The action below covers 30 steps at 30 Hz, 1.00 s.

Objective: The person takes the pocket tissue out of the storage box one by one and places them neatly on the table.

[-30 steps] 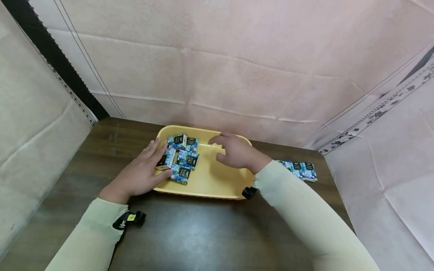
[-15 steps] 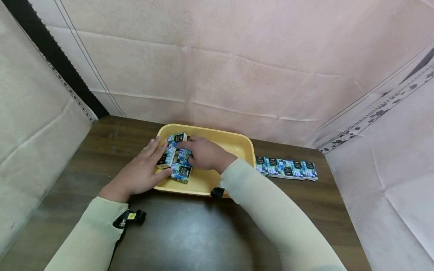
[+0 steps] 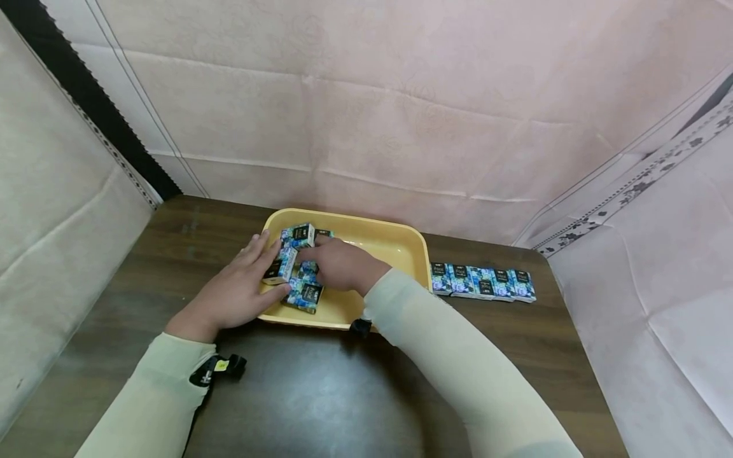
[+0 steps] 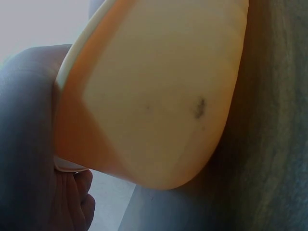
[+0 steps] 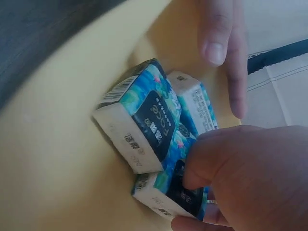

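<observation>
I am pinching one small blue packet (image 5: 168,190) with my right hand (image 3: 340,264), low in the yellow tray (image 3: 395,245). My left hand (image 3: 237,292) is lying flat-fingered on the tray's rim, touching a neighbouring packet (image 3: 280,266). Tightly packed neighbours (image 5: 144,125) could snag and tumble out, I judge.

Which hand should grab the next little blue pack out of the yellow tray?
Probably the right hand: its fingers already curl over a blue pack in the yellow tray. The left hand lies flat on the tray's left rim, touching another pack.
</observation>
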Each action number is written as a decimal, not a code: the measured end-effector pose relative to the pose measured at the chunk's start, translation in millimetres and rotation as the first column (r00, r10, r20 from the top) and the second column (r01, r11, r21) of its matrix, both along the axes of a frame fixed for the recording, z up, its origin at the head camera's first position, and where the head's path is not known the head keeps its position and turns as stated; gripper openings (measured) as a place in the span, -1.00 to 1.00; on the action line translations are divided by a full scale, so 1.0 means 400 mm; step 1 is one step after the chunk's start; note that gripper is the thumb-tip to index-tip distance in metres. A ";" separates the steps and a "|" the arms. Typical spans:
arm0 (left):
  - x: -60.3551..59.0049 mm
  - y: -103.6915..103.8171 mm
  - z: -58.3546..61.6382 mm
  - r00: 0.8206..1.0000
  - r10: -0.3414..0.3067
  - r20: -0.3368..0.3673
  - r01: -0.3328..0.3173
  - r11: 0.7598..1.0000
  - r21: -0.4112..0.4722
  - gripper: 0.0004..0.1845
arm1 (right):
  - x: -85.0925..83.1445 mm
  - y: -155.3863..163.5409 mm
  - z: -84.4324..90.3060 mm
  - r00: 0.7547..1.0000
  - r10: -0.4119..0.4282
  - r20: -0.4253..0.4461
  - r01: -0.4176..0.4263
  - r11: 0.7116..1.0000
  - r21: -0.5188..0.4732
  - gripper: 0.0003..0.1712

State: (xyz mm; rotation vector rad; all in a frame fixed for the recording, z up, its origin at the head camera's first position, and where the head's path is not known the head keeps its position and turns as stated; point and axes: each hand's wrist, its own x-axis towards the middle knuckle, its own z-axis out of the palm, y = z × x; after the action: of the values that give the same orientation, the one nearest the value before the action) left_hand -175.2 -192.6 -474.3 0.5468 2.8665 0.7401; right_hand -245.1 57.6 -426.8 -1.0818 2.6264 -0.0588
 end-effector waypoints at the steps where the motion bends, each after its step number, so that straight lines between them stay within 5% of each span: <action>1: 0.000 -0.001 0.000 1.000 0.000 0.001 0.000 1.000 0.003 0.09 | -0.001 0.001 0.002 1.000 -0.002 0.007 0.002 1.000 -0.008 -0.39; 10: 0.002 0.001 0.001 1.000 0.005 0.002 -0.005 1.000 -0.001 0.11 | 0.008 0.070 0.067 1.000 0.009 -0.019 -0.012 0.985 -0.172 -0.43; 16: 0.004 0.004 0.003 1.000 0.014 0.009 -0.014 1.000 -0.008 0.11 | 0.034 0.163 0.129 0.996 -0.083 -0.044 0.068 0.963 -0.260 -0.48; 24: 0.004 0.006 0.002 1.000 0.020 0.007 -0.019 1.000 -0.017 0.12 | 0.080 0.310 0.180 0.969 -0.233 -0.080 0.189 0.910 -0.369 -0.58; 30: 0.004 0.006 0.000 1.000 0.018 0.009 -0.018 1.000 -0.021 0.12 | 0.138 0.413 0.190 0.927 -0.374 -0.035 0.322 0.840 -0.437 -0.59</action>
State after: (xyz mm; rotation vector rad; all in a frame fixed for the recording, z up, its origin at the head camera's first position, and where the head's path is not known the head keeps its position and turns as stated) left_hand -173.5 -190.4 -474.4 0.5143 2.8705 0.7132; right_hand -190.1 222.9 -350.7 -0.7146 2.9712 -0.6975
